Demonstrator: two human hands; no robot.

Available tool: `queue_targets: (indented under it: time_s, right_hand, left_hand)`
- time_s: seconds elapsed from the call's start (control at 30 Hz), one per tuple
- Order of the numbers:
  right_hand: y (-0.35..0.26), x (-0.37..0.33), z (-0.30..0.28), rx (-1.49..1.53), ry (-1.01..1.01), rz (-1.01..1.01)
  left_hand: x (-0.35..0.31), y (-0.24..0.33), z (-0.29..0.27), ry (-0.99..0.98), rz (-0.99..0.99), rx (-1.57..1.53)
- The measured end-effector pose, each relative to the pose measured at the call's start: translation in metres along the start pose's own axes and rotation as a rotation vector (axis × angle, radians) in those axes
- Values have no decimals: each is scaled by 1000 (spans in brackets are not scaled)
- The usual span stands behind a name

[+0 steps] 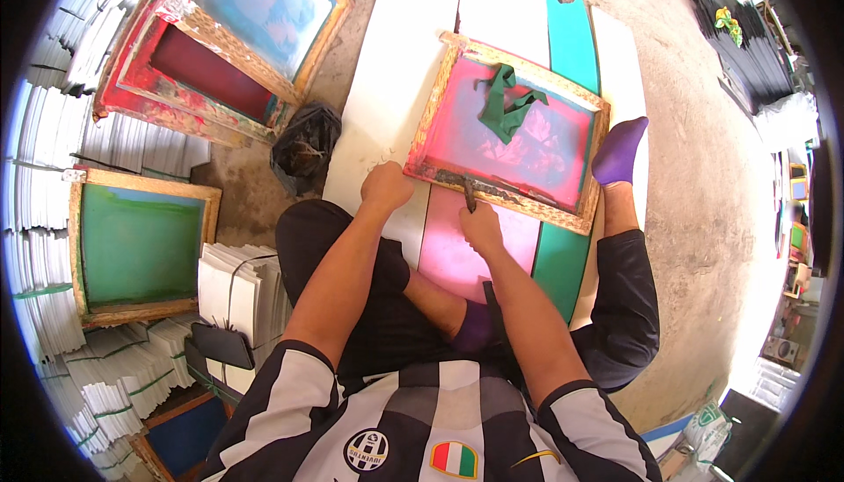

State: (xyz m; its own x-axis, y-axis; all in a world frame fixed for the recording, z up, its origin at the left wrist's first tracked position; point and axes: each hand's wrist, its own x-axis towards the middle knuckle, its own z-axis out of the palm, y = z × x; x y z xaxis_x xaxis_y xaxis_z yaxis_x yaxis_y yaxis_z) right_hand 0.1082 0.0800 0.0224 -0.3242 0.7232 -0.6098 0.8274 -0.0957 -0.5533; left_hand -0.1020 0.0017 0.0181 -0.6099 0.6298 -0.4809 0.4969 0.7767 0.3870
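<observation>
Bundled white stacks (pixel 48 284) line the room's left side. I see left fingers (pixel 397 186) curled by the near-left corner of a framed screen (pixel 538 146) lying on boards (pixel 380 99); whether they grip it I cannot tell. Right fingers (pixel 477 221) clasp a dark handle (pixel 469 193) at the screen's near edge.

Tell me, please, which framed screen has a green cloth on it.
The pink screen by the right hand: the green cloth lies there, not on the screens at the left.
</observation>
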Motion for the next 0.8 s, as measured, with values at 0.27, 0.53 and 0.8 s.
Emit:
queue_targets:
  time_s: [0.27,0.53,0.8]
  right_hand:
    - [28,-1,24,-77,50,-193]
    - [19,-29,28,198,-153,-241]
    - [5,-35,15,253,-296,-199]
  left_hand:
    - [-22,15,-14,126,101,8]
    - [-20,10,15,-308,326,-670]
    - [-17,9,10,-476,156,-820]
